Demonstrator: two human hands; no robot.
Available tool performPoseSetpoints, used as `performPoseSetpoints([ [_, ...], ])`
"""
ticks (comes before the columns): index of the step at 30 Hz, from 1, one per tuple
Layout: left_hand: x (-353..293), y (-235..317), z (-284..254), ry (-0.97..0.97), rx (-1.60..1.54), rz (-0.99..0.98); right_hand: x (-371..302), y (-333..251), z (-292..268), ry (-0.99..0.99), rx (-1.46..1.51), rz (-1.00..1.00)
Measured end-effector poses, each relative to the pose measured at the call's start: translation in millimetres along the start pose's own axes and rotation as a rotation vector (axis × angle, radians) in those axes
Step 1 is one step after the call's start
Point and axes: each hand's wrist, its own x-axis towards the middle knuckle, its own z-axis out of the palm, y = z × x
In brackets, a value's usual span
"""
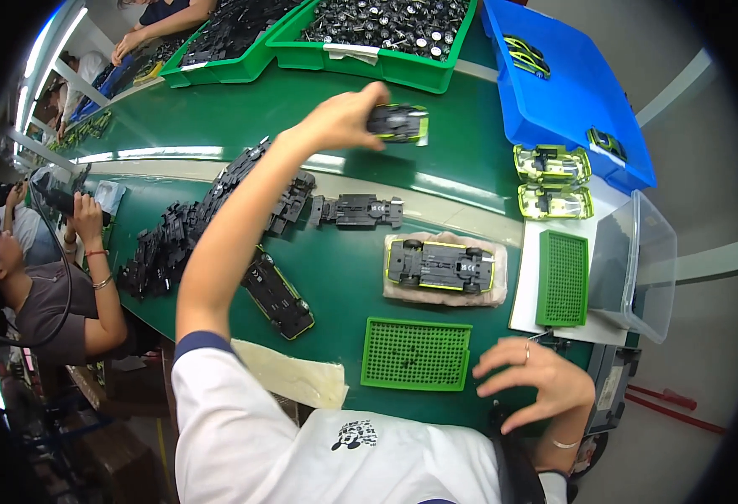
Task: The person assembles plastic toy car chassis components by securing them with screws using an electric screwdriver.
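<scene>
My left hand point(348, 118) is stretched far across the bench, closed on a toy car point(401, 123) with a black underside and yellow-green edges. Near the front right, my right hand point(541, 382) has its fingers curved and apart, holding nothing. A dark object point(498, 416) lies by its thumb, too small to make out. Between the hands, an upside-down toy car point(441, 265) rests on a beige padded block point(503, 290). Another upturned toy car point(278, 296) lies under my left forearm. A black chassis point(357, 211) lies beyond the padded block, beside a heap of black chassis parts point(171, 239).
Two green bins point(361, 63) hold wheels and black parts at the back. A blue bin point(512, 101) with toy cars stands back right, near two yellow-green car shells point(554, 202). Green perforated trays point(416, 385) lie nearby. A co-worker point(58, 294) sits at left.
</scene>
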Motion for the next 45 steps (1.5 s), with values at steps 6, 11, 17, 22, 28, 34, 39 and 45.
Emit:
performPoseSetpoints([
  [6,-79.3,-12.6,1.0,-0.066,0.061,-0.171,47.8,14.7,0.3,0.290,-0.437,0.113],
  [11,-115.4,-15.6,-10.6,-0.080,0.029,-0.297,64.1,33.1,-3.5,0.515,-0.671,0.273],
  [17,-155.9,-16.9,-35.4,-0.132,-0.033,-0.442,64.0,41.3,-13.6,0.464,-0.528,0.347],
  [22,-133.3,38.8,-29.0,-0.030,0.009,-0.120,60.2,35.4,-13.8,0.498,-0.536,0.389],
  [28,-117.7,128.0,34.8,-0.089,-0.125,0.084,55.2,27.7,-13.2,0.574,-0.419,0.498],
  [34,-118.0,132.8,41.8,-0.059,-0.198,0.035,54.3,26.8,-10.8,0.656,-0.457,0.443],
  [39,-115.7,132.7,43.0,-0.074,-0.177,0.014,57.6,23.6,-10.1,0.663,-0.369,0.506],
  [45,-111.4,150.4,42.0,0.027,-0.174,0.026,59.3,14.3,-9.3,0.741,-0.303,0.339],
])
